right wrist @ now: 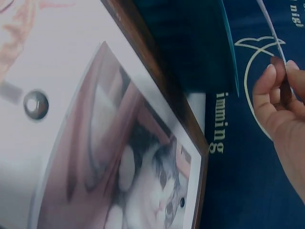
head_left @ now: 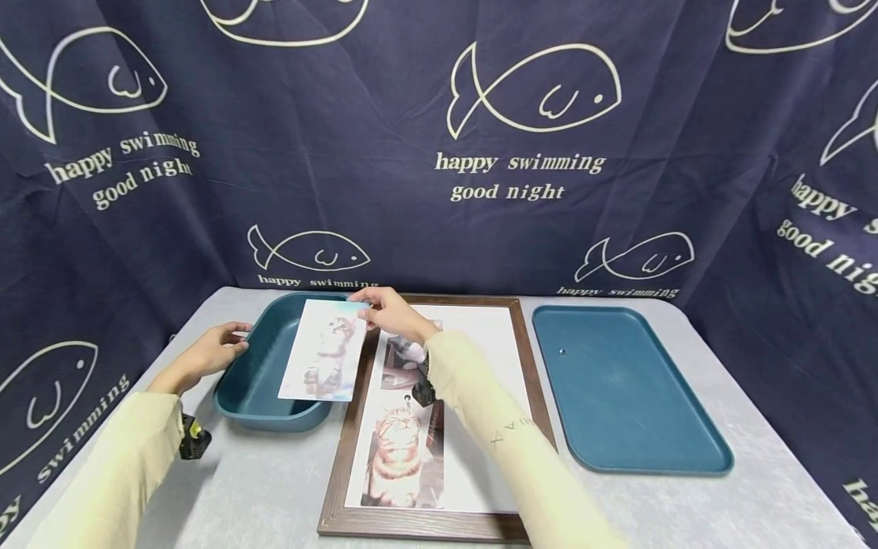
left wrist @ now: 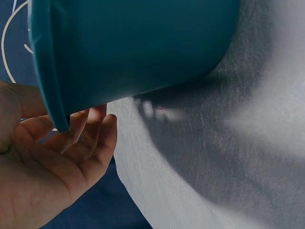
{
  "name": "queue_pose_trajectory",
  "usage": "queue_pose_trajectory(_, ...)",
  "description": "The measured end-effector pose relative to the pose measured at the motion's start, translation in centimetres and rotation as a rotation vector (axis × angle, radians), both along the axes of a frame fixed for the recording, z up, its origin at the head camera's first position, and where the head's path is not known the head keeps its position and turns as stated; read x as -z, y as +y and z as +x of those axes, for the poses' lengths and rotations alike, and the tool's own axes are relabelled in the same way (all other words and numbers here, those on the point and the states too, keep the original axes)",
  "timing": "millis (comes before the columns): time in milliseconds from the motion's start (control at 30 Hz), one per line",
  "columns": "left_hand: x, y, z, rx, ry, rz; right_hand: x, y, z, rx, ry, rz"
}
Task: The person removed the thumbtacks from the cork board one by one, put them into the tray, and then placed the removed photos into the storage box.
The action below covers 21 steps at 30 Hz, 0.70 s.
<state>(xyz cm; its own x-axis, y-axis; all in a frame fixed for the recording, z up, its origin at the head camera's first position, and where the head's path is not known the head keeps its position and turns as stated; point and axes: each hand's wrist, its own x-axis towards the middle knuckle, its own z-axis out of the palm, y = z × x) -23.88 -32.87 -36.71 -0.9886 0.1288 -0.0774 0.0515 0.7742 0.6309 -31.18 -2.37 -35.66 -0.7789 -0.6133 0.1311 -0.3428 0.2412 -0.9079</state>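
My right hand [head_left: 394, 314] pinches a cat photo [head_left: 322, 358] by its upper right corner, thumb and fingers on either face. The print hangs upright over a deep teal bin [head_left: 257, 374]; in the right wrist view the held photo [right wrist: 271, 24] appears edge-on. At the bin's left rim, my left hand [head_left: 214, 351] holds on with thumb and fingers, their tips partly hidden behind the rim. Beside the bin lies a wood-framed whiteboard [head_left: 480, 488]. Two cat photos, an orange cat [head_left: 398, 461] and a grey-and-white cat [right wrist: 162, 191], lie on its left part.
A shallow teal tray [head_left: 627, 389] lies right of the board, with a small silver ball [head_left: 562, 351] in it. Another round magnet-like piece [right wrist: 36, 105] is on the board. Dark blue fish-print cloth [head_left: 535, 229] encloses the grey table [head_left: 274, 488].
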Motion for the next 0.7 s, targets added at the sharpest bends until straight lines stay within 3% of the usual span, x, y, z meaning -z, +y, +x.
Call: queue_pose_trajectory(700,0.0,0.1,0.1,-0.012,-0.009,-0.012,0.6,-3.8,0.8,0.109,-0.016,0.006)
